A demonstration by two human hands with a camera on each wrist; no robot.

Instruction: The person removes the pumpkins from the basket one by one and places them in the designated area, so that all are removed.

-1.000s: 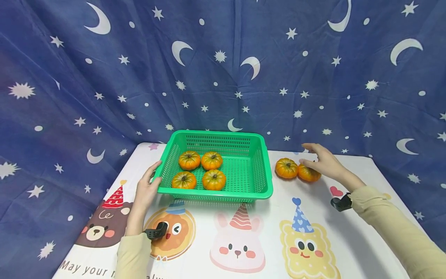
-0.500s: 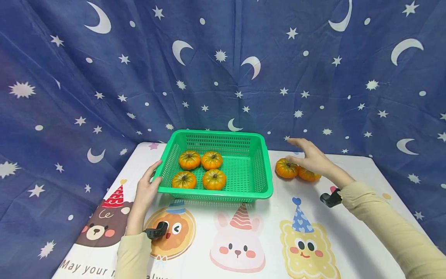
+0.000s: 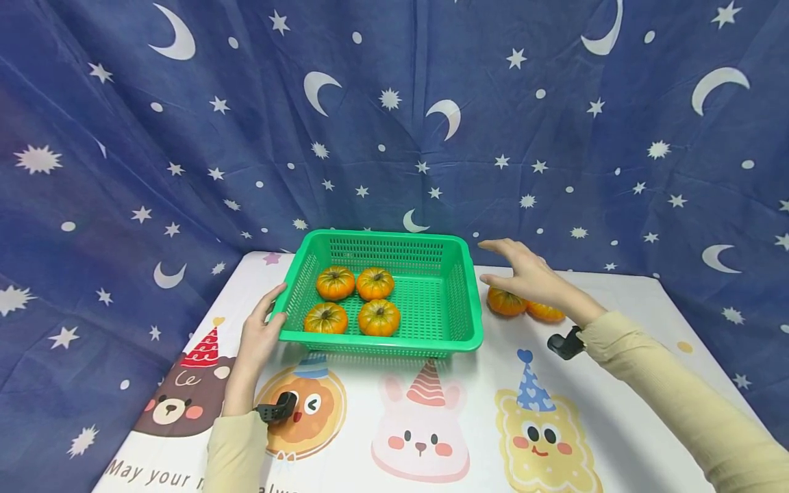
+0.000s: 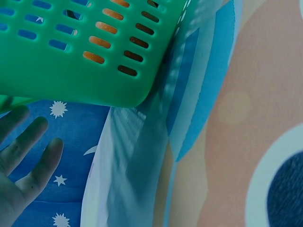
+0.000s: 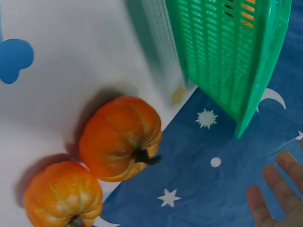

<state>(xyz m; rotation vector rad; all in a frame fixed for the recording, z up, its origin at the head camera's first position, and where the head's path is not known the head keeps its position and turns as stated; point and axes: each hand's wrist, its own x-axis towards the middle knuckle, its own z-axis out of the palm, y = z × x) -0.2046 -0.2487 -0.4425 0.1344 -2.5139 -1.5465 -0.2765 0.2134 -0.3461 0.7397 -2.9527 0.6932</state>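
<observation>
A green plastic basket [image 3: 431, 346] stands on the table with several small orange pumpkins [image 3: 379, 319] inside, grouped toward its left. My left hand [image 3: 259, 334] is at the basket's left rim, fingertips and thumb right at the edge. In the left wrist view its fingers [image 4: 45, 163] spread out below the basket's wall. Two more pumpkins, a left one [image 3: 507, 304] and a right one [image 3: 546, 313], sit side by side right of the basket. Above them, my right hand [image 3: 529, 275] holds nothing, its fingers extended toward the basket's right rim and its thumb apart. It partly covers both.
A white tablecloth [image 3: 481, 411] printed with cartoon animals and party hats covers the table. Behind it hangs a dark blue curtain [image 3: 370, 185] with moons and stars. Each wrist wears a black camera mount, such as the right one [image 3: 565, 344].
My right hand has moved left, from over the right loose pumpkin to over the left one, close to the basket's edge. The left hand, basket and pumpkins stay in place.
</observation>
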